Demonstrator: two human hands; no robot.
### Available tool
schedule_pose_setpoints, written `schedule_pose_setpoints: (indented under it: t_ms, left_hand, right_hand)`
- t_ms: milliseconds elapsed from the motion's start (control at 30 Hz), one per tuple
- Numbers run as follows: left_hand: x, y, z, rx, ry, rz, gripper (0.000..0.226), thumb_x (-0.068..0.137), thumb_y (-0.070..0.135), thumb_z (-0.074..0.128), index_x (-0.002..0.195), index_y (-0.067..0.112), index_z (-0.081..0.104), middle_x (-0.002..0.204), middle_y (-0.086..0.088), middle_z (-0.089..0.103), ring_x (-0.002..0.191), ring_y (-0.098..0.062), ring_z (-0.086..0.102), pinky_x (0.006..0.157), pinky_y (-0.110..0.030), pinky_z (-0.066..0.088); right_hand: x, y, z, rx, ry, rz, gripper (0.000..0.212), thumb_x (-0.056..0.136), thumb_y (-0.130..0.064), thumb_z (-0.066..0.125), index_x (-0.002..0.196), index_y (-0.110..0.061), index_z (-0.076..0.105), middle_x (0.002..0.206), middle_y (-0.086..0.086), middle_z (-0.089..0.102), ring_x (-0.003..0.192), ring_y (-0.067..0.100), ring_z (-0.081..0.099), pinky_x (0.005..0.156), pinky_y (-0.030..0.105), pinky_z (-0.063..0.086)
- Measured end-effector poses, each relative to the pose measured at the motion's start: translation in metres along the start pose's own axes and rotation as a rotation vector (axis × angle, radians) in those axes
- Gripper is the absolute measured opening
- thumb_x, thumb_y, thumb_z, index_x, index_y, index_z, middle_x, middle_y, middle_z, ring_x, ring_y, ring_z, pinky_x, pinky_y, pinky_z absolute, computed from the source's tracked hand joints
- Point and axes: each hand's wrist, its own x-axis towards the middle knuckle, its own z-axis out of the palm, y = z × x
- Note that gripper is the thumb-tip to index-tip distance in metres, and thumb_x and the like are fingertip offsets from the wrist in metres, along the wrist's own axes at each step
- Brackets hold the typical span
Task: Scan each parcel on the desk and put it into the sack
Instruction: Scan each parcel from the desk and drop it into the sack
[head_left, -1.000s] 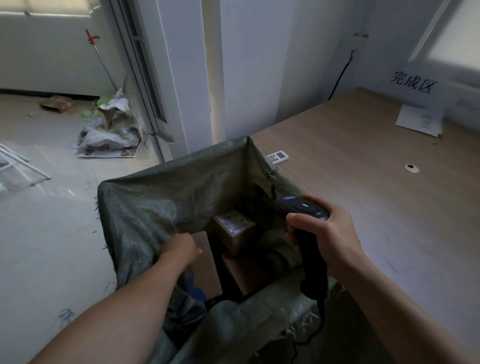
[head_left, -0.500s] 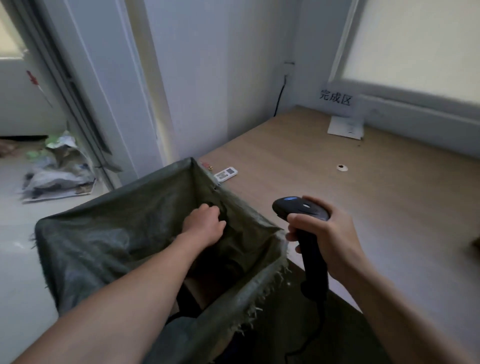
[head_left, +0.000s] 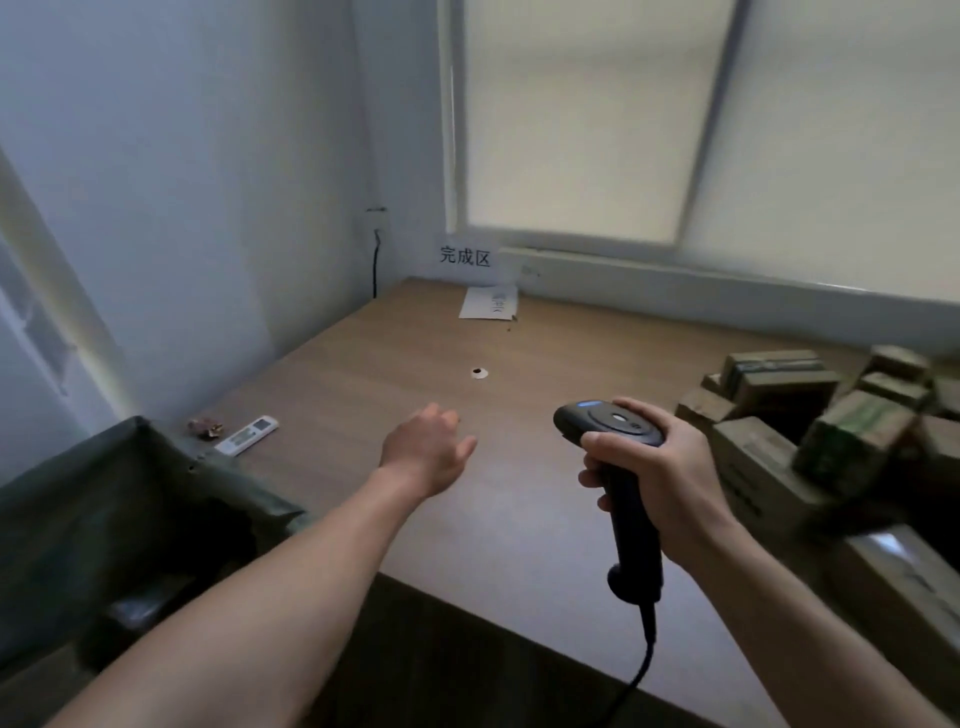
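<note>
Left hand (head_left: 428, 454) has left sack (head_left: 104, 499), relaxed, empty; right hand (head_left: 662, 480) grips scanner (head_left: 613, 423) beside parcels (head_left: 779, 395).

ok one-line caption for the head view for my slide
Right hand grips a scanner, empty left hand over the desk, parcels at right.

Small parcel-handling office. Wooden desk (head_left: 519, 322), piled cardboard parcels (head_left: 769, 384), corded scanner (head_left: 608, 421), woven sack (head_left: 104, 493). Printed sign (head_left: 465, 256) on wall.
</note>
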Motion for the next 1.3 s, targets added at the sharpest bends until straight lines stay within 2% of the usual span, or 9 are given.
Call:
schedule_pose_setpoints:
  t_ms: [100, 200, 367, 500, 700, 767, 1000, 1100, 1300]
  left_hand:
    - [0.015, 0.063, 0.008, -0.020, 0.002, 0.079, 0.046, 0.101, 0.049, 0.046, 0.131, 0.015, 0.059, 0.140, -0.008, 0.053, 0.130, -0.030, 0.050, 0.099, -0.038, 0.045]
    - [0.032, 0.119, 0.019, -0.039, -0.010, 0.163, 0.048, 0.101, 0.050, 0.047, 0.133, 0.016, 0.058, 0.140, -0.008, 0.053, 0.130, -0.029, 0.050, 0.099, -0.038, 0.045]
    - [0.066, 0.192, 0.041, -0.060, -0.056, 0.266, 0.048, 0.101, 0.049, 0.047, 0.133, 0.015, 0.058, 0.140, -0.009, 0.053, 0.129, -0.030, 0.051, 0.099, -0.037, 0.044]
    - [0.106, 0.236, 0.065, -0.069, -0.093, 0.348, 0.049, 0.102, 0.049, 0.047, 0.134, 0.014, 0.058, 0.137, -0.010, 0.055, 0.123, -0.029, 0.055, 0.096, -0.040, 0.045]
    - [0.184, 0.293, 0.106, -0.092, -0.181, 0.425, 0.050, 0.102, 0.049, 0.048, 0.135, 0.013, 0.057, 0.135, -0.010, 0.055, 0.121, -0.028, 0.055, 0.095, -0.039, 0.046]
    - [0.211, 0.309, 0.121, -0.097, -0.219, 0.443, 0.051, 0.101, 0.050, 0.048, 0.135, 0.013, 0.057, 0.134, -0.009, 0.055, 0.120, -0.028, 0.055, 0.093, -0.039, 0.047]
    - [0.291, 0.361, 0.176, -0.107, -0.334, 0.449, 0.048, 0.097, 0.053, 0.055, 0.126, 0.015, 0.061, 0.123, -0.007, 0.058, 0.107, -0.023, 0.058, 0.086, -0.035, 0.049]
    - [0.314, 0.382, 0.199, -0.095, -0.345, 0.430, 0.040, 0.095, 0.055, 0.058, 0.111, 0.019, 0.065, 0.114, -0.005, 0.059, 0.097, -0.022, 0.058, 0.085, -0.038, 0.054]
    - [0.340, 0.403, 0.235, -0.048, -0.363, 0.414, 0.044, 0.089, 0.055, 0.065, 0.112, 0.018, 0.064, 0.114, -0.007, 0.061, 0.100, -0.025, 0.059, 0.082, -0.037, 0.053]
  right_hand:
    - [-0.002, -0.007, -0.052, -0.008, 0.081, -0.025, 0.062, 0.056, -0.022, 0.081, 0.115, -0.025, 0.062, 0.089, 0.022, 0.073, 0.066, 0.032, 0.072, 0.054, 0.039, 0.053]
    - [0.000, -0.009, -0.099, -0.022, 0.179, -0.033, 0.065, 0.059, -0.021, 0.084, 0.120, -0.020, 0.061, 0.088, 0.019, 0.073, 0.065, 0.031, 0.072, 0.054, 0.038, 0.054]
    - [0.012, -0.008, -0.159, -0.049, 0.328, -0.061, 0.038, 0.070, -0.007, 0.087, 0.097, -0.024, 0.066, 0.072, 0.005, 0.074, 0.059, 0.025, 0.069, 0.051, 0.036, 0.053]
    - [0.031, -0.005, -0.192, -0.051, 0.381, -0.053, 0.033, 0.071, -0.006, 0.085, 0.095, -0.021, 0.067, 0.083, 0.022, 0.069, 0.061, 0.026, 0.065, 0.048, 0.030, 0.051]
    - [0.090, 0.012, -0.227, -0.108, 0.484, -0.026, 0.034, 0.079, -0.004, 0.079, 0.091, -0.030, 0.060, 0.092, 0.013, 0.069, 0.069, 0.025, 0.070, 0.055, 0.026, 0.056]
    - [0.115, 0.020, -0.236, -0.110, 0.529, -0.002, 0.036, 0.079, -0.007, 0.079, 0.094, -0.032, 0.058, 0.098, 0.012, 0.069, 0.081, 0.033, 0.072, 0.060, 0.030, 0.058]
    - [0.187, 0.052, -0.265, -0.069, 0.621, 0.106, 0.051, 0.078, -0.010, 0.082, 0.124, -0.017, 0.061, 0.106, 0.019, 0.069, 0.080, 0.031, 0.073, 0.055, 0.025, 0.055]
    - [0.209, 0.065, -0.276, -0.064, 0.636, 0.144, 0.066, 0.070, -0.023, 0.086, 0.130, -0.017, 0.059, 0.108, 0.022, 0.068, 0.087, 0.033, 0.072, 0.058, 0.026, 0.055]
    - [0.234, 0.082, -0.284, -0.099, 0.670, 0.191, 0.074, 0.062, -0.029, 0.080, 0.132, -0.017, 0.057, 0.099, 0.019, 0.070, 0.070, 0.027, 0.073, 0.057, 0.034, 0.056]
